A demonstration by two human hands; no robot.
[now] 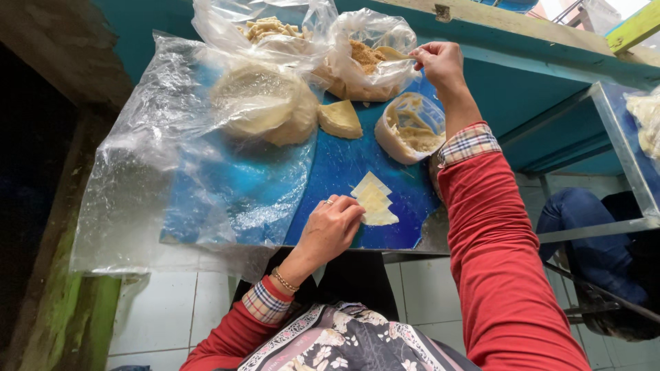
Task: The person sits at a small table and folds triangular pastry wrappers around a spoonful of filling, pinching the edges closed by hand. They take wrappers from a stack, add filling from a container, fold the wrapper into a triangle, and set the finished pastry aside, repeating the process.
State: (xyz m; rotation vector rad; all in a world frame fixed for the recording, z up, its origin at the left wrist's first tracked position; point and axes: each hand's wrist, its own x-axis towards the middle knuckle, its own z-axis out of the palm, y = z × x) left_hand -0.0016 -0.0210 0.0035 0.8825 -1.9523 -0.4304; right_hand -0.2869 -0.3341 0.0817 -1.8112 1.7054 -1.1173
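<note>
- The left hand (332,227) is laid on the near edge of the blue board (344,172), its fingers curled and pressed down on the end of a short row of pale square wrappers (373,200).
- The right hand (440,63) is stretched to the far side of the board, its fingertips pinched together on a small spoon (393,53) whose bowl is dipped into the crumbly brown filling (364,56).
- That filling is held in an open clear plastic bag (375,41) at the far edge; filling could be spilled onto the board if the spoon is overloaded or caught on the loose bag mouth.
- A second bag (265,27), just to its left, is filled with pale strip-shaped pieces.
- A round clear tub (410,127) with a scraped, pasty pale mass inside stands beside the right forearm; it could be knocked over by the sleeve (495,227) as the arm is drawn back.
- A round stack of dough sheets (265,103) is covered by a large clear plastic sheet (158,165); a folded triangular piece (339,119) lies bare next to it and could dry out.
- The wrappers are overlapped near the board's edge and could be pushed off by the resting hand.
</note>
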